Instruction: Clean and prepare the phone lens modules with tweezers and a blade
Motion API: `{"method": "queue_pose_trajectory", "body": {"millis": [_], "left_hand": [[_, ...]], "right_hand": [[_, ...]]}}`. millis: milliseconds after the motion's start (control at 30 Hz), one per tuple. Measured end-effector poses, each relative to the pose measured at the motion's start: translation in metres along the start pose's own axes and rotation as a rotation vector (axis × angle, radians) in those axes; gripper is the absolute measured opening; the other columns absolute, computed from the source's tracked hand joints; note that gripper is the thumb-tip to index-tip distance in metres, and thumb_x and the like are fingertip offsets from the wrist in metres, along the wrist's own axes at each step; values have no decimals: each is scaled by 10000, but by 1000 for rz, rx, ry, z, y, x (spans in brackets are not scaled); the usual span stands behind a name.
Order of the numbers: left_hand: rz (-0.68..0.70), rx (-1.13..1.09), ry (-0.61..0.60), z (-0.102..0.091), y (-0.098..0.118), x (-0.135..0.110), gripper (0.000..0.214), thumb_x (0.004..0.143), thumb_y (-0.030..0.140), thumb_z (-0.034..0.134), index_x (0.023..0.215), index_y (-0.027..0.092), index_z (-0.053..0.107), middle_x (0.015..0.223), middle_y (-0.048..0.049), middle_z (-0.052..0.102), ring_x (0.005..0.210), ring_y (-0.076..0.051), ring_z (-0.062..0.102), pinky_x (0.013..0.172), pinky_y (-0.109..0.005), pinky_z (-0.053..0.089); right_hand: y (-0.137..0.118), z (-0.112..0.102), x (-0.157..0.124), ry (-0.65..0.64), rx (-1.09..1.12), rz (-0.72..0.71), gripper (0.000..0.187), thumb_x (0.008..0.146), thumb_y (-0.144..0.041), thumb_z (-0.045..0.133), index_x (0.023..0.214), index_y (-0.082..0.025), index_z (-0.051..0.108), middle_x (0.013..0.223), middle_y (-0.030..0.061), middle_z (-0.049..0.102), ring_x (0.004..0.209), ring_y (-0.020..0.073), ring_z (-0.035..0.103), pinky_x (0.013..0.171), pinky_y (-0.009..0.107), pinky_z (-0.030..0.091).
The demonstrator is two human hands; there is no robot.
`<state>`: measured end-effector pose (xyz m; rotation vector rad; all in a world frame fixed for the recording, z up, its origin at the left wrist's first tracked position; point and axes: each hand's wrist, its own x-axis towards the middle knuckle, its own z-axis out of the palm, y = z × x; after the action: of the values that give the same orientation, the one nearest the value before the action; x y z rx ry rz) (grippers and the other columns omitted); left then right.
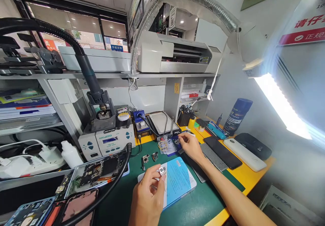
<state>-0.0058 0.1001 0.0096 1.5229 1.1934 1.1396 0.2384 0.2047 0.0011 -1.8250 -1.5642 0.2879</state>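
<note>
My left hand (pixel 149 196) pinches a small phone camera module (pixel 162 170) between thumb and fingertips, its two lenses facing up. Below it lies a blue-and-white box (pixel 179 182) on the green mat (pixel 114 193). Two more small camera parts (pixel 145 158) rest on the mat beyond the box. Farther right, my right hand (pixel 191 147) is closed with thumb and index finger close together, beside a dark blue packet (pixel 177 142) and a clear plastic bag (pixel 166 146). Whatever its fingers hold, if anything, I cannot make out.
At left, opened phones (pixel 98 171) lie beneath a black hose (pixel 115 182). A rework station (pixel 109 141) stands behind them. Dark phone (pixel 222 152), white power bank (pixel 243 154) and blue spray can (pixel 237 116) occupy the right side. A bright lamp (pixel 281 104) hangs above.
</note>
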Motion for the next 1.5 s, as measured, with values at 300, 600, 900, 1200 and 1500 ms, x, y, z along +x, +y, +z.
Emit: {"method": "queue_pose_trajectory", "body": {"millis": [300,600,900,1200,1500], "left_hand": [[-65,-58,-30,2,6,1,394,899,510,607,1107,185,687,875,-81,738,692,-230,717,578,-310,578],[-63,-136,-20,-2,9,2,337,888,431,619,1109,182,675,849,-58,725,676,-212,712,537,-284,557],[-39,-144,4,-2,6,4,303,888,385,619,1095,171,679,847,-63,735,639,-196,708,491,-261,523],[-40,-147,26,-2,5,5,329,888,405,622,1102,165,693,841,-80,756,641,-213,722,503,-276,528],[-65,-150,31,-2,6,4,321,881,388,628,1111,170,680,845,-57,751,669,-207,714,545,-278,555]], "right_hand": [[-11,-43,63,195,-143,93,354,1001,-365,643,1297,-173,624,1277,99,659,1064,238,683,898,448,593],[-40,-49,137,95,-381,78,359,991,-354,658,1301,-175,625,1311,109,644,1107,249,671,923,460,583],[-61,-53,136,108,-402,96,372,984,-350,671,1301,-160,625,1308,121,643,1108,252,672,923,454,583],[-112,-134,66,218,-144,-73,284,1017,-401,594,1114,-149,682,918,66,739,730,166,693,711,348,592],[-91,-117,-42,-253,194,-69,357,818,-567,738,854,-214,702,607,35,697,504,179,632,471,291,523]]}}
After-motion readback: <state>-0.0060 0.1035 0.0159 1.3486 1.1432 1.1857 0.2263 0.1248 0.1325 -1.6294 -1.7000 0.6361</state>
